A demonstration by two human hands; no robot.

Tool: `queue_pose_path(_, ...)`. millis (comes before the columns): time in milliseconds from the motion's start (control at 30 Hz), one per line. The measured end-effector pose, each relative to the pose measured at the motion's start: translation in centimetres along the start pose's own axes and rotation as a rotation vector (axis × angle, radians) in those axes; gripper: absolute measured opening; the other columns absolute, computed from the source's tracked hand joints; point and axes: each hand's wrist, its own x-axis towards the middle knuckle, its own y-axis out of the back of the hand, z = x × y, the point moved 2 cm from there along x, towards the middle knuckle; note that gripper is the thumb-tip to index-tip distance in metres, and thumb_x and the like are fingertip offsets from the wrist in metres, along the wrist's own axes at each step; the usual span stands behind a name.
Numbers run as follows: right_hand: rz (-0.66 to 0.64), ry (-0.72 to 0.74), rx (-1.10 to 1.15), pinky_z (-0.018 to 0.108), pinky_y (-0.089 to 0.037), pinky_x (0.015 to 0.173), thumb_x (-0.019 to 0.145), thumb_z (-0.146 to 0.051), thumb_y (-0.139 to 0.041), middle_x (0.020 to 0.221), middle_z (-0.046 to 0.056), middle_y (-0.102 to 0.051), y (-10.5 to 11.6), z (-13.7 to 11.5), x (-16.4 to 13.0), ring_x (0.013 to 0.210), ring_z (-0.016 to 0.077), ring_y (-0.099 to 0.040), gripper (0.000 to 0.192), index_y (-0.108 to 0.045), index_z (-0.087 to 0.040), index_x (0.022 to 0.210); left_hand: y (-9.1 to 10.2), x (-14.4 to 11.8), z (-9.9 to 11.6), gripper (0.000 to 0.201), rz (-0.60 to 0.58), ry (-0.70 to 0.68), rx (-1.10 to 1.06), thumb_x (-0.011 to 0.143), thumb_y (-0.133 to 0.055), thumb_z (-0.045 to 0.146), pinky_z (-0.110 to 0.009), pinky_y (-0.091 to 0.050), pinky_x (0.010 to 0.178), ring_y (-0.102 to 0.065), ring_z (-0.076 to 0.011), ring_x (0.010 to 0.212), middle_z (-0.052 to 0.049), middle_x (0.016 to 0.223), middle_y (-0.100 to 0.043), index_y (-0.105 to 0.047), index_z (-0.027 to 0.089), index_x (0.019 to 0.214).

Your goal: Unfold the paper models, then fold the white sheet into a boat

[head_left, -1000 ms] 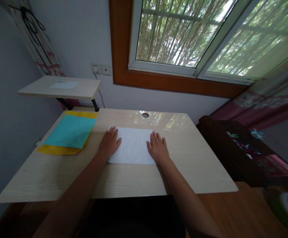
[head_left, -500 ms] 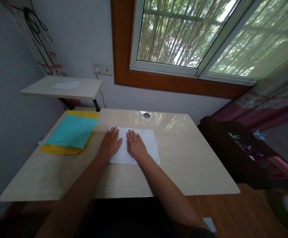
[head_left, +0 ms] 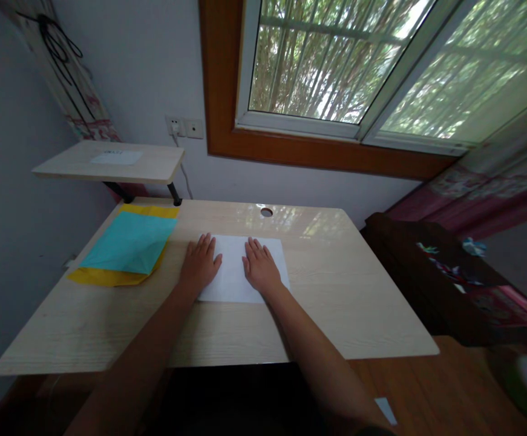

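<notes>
Pressing on a sheet of white paper [head_left: 232,266], spread flat on the pale wood-grain desk [head_left: 345,290], nearer than the round cable hole [head_left: 267,212]. Lying palm-down across the sheet's left edge with the left hand [head_left: 199,264], partly over onto the wood, fingers nearly together and thumb out to the side. Resting flat inside the right edge with the right hand [head_left: 261,266], fingers likewise straight and thumb slightly out. Gripping nothing with either. Leaving bare a strip of paper between the palms and a narrower one beyond the right. Done, as far as visible: laid out and set roughly square to the desk's front edge. Probably at a smoothing or steadying stage, and perhaps not yet pressed all the way to the right. Showing no fold, cut or mark on the exposed part; hard to tell beneath the palms. Not touching the turquoise sheet [head_left: 129,242] or the yellow paper [head_left: 102,277] underneath it, well apart at the left.
</notes>
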Motion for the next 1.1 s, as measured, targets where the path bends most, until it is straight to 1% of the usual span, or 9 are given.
queue_pose_path(233, 0.0, -0.049, -0.018, 0.048, -0.024, 0.126, 0.106, -0.033, -0.03, 0.165, 0.013, -0.03, 0.4, 2.1, -0.7, 0.154, 0.0254, -0.027, 0.055, -0.04, -0.009, 0.155, 0.1, -0.4, 0.2, 0.057, -0.002, 0.06, 0.005, 0.101, -0.037, 0.039, -0.062, -0.02, 0.123, -0.03, -0.0316, 0.153, -0.017, 0.163, -0.037, -0.044, 0.015, 0.152)
queue_pose_path(333, 0.0, -0.054, -0.025, 0.048, -0.024, 0.126, 0.106, -0.034, -0.03, 0.165, 0.013, -0.029, 0.4, 2.5, -1.0, 0.154, 0.026, -0.027, 0.055, -0.04, -0.009, 0.155, 0.4, -0.6, 1.2, 0.056, 0.003, 0.068, 0.009, 0.101, -0.038, 0.038, -0.064, -0.016, 0.123, -0.025, -0.0332, 0.154, -0.016, 0.161, -0.039, -0.047, 0.015, 0.151)
queue_pose_path(400, 0.007, -0.048, -0.029, 0.048, -0.023, 0.126, 0.107, -0.034, -0.029, 0.165, 0.014, -0.029, 0.4, 2.5, -1.1, 0.155, 0.0263, -0.027, 0.056, -0.04, -0.008, 0.155, 0.5, -0.7, 2.7, 0.054, -0.002, 0.031, -0.004, 0.101, -0.038, 0.036, -0.064, -0.012, 0.124, -0.024, -0.0322, 0.155, -0.015, 0.161, -0.041, -0.049, 0.015, 0.15)
queue_pose_path(467, 0.015, -0.044, -0.03, 0.048, -0.023, 0.125, 0.107, -0.033, -0.029, 0.165, 0.015, -0.029, 0.4, 2.6, -1.2, 0.155, 0.0264, -0.027, 0.055, -0.041, -0.008, 0.154, 0.5, -0.8, 4.7, 0.054, -0.015, -0.027, -0.04, 0.101, -0.036, 0.035, -0.06, -0.011, 0.126, -0.025, -0.0304, 0.155, -0.014, 0.161, -0.04, -0.049, 0.015, 0.15)
queue_pose_path(600, 0.008, -0.032, -0.025, 0.048, -0.024, 0.125, 0.106, -0.031, -0.03, 0.164, 0.015, -0.031, 0.5, 2.6, -1.2, 0.154, 0.0259, -0.028, 0.055, -0.041, -0.007, 0.154, 0.1, -0.4, 8.8, 0.055, -0.041, -0.104, -0.119, 0.103, -0.03, 0.035, -0.054, -0.017, 0.127, -0.027, -0.0274, 0.154, -0.012, 0.163, -0.037, -0.046, 0.015, 0.152)
queue_pose_path(700, 0.008, -0.03, -0.026, 0.048, -0.024, 0.125, 0.105, -0.03, -0.031, 0.164, 0.015, -0.032, 0.6, 2.6, -1.2, 0.154, 0.0257, -0.028, 0.055, -0.041, -0.007, 0.154, -0.4, 0.2, 10.3, 0.055, -0.046, -0.12, -0.145, 0.104, -0.025, 0.032, -0.052, -0.019, 0.127, -0.027, -0.0258, 0.155, -0.011, 0.163, -0.036, -0.045, 0.014, 0.153)
queue_pose_path(833, 0.011, -0.039, -0.028, 0.047, -0.024, 0.125, 0.105, -0.029, -0.031, 0.164, 0.014, -0.032, 0.5, 2.6, -1.2, 0.154, 0.0256, -0.029, 0.055, -0.041, -0.008, 0.154, -0.7, 0.9, 9.6, 0.056, -0.027, -0.116, -0.149, 0.104, -0.026, 0.035, -0.05, -0.018, 0.127, -0.026, -0.0247, 0.155, -0.011, 0.164, -0.034, -0.044, 0.014, 0.153)
queue_pose_path(967, 0.014, -0.053, -0.038, 0.047, -0.024, 0.125, 0.105, -0.034, -0.033, 0.165, 0.013, -0.031, 0.4, 2.9, -1.3, 0.154, 0.0261, -0.029, 0.056, -0.04, -0.008, 0.155, -0.9, 1.1, 7.8, 0.056, -0.012, -0.065, -0.138, 0.104, -0.029, 0.037, -0.05, -0.017, 0.127, -0.027, -0.0247, 0.154, -0.011, 0.164, -0.035, -0.042, 0.016, 0.155)
queue_pose_path(1100, 0.019, -0.072, -0.058, 0.05, -0.023, 0.125, 0.105, -0.042, -0.035, 0.165, 0.015, -0.029, 0.6, 3.7, -1.7, 0.154, 0.0275, -0.028, 0.061, -0.037, -0.009, 0.156, -0.9, 0.9, 5.8, 0.058, -0.009, -0.027, -0.106, 0.104, -0.03, 0.04, -0.051, -0.019, 0.126, -0.028, -0.027, 0.154, -0.013, 0.164, -0.035, -0.043, 0.014, 0.154)
